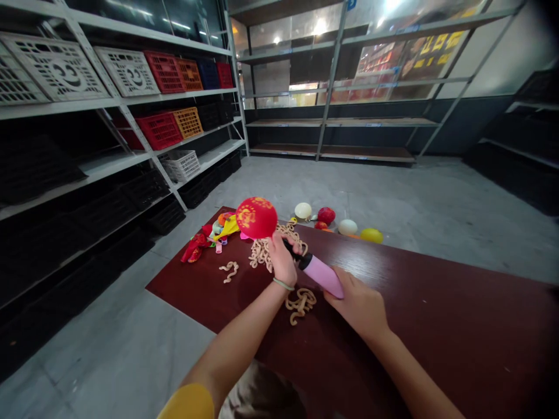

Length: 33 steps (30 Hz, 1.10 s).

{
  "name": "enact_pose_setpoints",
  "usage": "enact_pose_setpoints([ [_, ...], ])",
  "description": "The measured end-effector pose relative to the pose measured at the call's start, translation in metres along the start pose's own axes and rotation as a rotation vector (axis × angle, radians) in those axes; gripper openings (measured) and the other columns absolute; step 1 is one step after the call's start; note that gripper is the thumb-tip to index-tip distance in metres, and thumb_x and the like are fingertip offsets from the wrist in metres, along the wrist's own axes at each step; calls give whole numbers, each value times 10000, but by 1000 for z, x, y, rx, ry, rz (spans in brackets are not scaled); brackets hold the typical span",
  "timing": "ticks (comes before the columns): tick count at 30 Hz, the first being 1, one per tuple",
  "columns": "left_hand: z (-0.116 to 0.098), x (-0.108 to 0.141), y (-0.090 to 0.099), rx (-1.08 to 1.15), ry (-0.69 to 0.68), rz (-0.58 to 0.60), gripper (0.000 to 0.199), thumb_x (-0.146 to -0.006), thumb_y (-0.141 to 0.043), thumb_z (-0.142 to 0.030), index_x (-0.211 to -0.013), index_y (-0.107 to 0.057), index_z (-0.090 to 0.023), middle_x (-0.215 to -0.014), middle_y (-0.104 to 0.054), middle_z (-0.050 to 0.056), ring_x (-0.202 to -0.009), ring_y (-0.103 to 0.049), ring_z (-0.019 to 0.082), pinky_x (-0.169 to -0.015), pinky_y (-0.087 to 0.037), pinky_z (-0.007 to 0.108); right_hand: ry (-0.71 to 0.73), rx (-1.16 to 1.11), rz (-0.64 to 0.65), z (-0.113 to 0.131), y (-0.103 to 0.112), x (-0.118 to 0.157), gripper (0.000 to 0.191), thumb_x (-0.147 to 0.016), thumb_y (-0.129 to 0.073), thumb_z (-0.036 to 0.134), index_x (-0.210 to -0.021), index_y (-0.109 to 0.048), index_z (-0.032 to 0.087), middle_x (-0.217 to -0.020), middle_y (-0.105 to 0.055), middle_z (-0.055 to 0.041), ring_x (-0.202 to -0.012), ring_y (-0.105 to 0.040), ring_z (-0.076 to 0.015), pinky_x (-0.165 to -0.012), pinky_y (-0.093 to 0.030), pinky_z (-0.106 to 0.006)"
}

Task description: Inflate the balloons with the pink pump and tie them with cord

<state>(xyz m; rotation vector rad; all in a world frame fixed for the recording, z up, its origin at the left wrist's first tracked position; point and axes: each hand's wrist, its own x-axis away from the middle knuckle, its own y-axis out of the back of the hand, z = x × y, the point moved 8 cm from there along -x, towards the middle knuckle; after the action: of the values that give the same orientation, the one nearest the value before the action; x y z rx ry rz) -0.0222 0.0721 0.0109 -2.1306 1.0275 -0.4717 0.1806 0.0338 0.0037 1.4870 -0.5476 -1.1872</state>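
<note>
A partly inflated red balloon (pixel 256 217) with yellow print sits at the black nozzle of a pink hand pump (pixel 324 277). My left hand (pixel 283 259) is closed round the balloon's neck and the nozzle end. The pump's pink barrel is gripped by my right hand (pixel 360 305), to the right of and nearer than my left. Behind my left hand lies a pile of beige twisted pieces (pixel 261 254). Smaller groups of them lie to the left (pixel 229 272) and just below my left wrist (pixel 301 305). Flat coloured balloons (pixel 197 247) lie at the table's far left corner.
The dark red table (pixel 419 291) stretches to the right. Beyond its far edge, several inflated balloons (pixel 326 216) rest on the grey floor. Shelves with plastic crates (pixel 159 129) stand at the left, and a metal rack (pixel 325 122) stands at the back.
</note>
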Motion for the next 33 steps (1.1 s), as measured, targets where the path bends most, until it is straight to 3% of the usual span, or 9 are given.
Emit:
enact_pose_setpoints([
  [3, 16, 14, -10, -6, 34, 38, 307, -902, -545, -461, -764, -433, -212, -569, -463, -57, -381, -407, 69, -409, -350, 217, -11, -33, -14, 5, 1, 1, 394, -857, -556, 392, -1220, -586, 244, -961, -720, -40, -768, -668, -210, -588, -386, -280],
  [6, 12, 10, -9, -25, 24, 37, 306, -904, -535, -457, -750, -432, -214, -570, -467, -51, -386, -421, 79, -413, -370, 228, 44, -30, -1, 1, 0, -2, 397, -856, -559, 375, -1229, -579, 242, -985, -715, -43, -808, -668, -211, -611, -399, -279],
  [13, -47, -35, 30, 17, -123, -157, 216, -864, -522, -362, -762, -407, -211, -589, -441, -77, -414, -403, 60, -437, -335, 200, 155, 70, 21, -32, 0, -9, 406, -843, -586, 354, -1235, -581, 248, -978, -700, -34, -844, -654, -212, -649, -386, -285],
  [16, -64, -43, 41, 35, -193, -228, 195, -865, -512, -351, -787, -399, -213, -599, -442, -85, -415, -395, 53, -438, -314, 188, 156, 82, 20, -35, 0, -8, 400, -849, -585, 361, -1229, -589, 236, -975, -701, -39, -842, -655, -214, -646, -375, -287],
  [19, -50, -31, 33, 24, -171, -204, 202, -875, -501, -335, -762, -387, -213, -577, -425, -85, -398, -383, 52, -427, -302, 191, 129, 62, 39, -22, -2, -6, 402, -855, -578, 378, -1224, -587, 220, -983, -708, -45, -830, -661, -212, -618, -355, -283],
  [23, -3, -1, 11, -27, -21, -93, 233, -888, -530, -374, -770, -411, -213, -579, -452, -70, -397, -418, 67, -422, -331, 205, 34, -8, 60, -2, 0, -3, 407, -853, -572, 386, -1232, -576, 237, -985, -723, -33, -810, -671, -207, -598, -347, -278],
  [26, 15, 11, 4, -70, 15, -44, 253, -899, -529, -418, -790, -424, -215, -586, -472, -64, -398, -426, 74, -427, -357, 214, 7, -56, 65, 4, 1, -4, 412, -852, -568, 380, -1240, -571, 240, -997, -726, -29, -819, -675, -208, -612, -368, -279],
  [29, 9, 5, 4, -88, -4, -18, 263, -910, -507, -421, -772, -415, -217, -595, -472, -58, -406, -425, 79, -432, -368, 226, 57, -72, 74, 2, 0, -6, 407, -860, -561, 373, -1245, -563, 241, -1024, -717, -25, -868, -669, -206, -635, -383, -281],
  [33, -23, -18, 16, -48, -76, -73, 196, -913, -473, -320, -764, -404, -212, -592, -451, -59, -419, -415, 76, -439, -342, 223, 113, -22, 77, -17, -2, -9, 412, -868, -569, 379, -1257, -556, 245, -1016, -705, -26, -882, -658, -205, -658, -382, -284],
])
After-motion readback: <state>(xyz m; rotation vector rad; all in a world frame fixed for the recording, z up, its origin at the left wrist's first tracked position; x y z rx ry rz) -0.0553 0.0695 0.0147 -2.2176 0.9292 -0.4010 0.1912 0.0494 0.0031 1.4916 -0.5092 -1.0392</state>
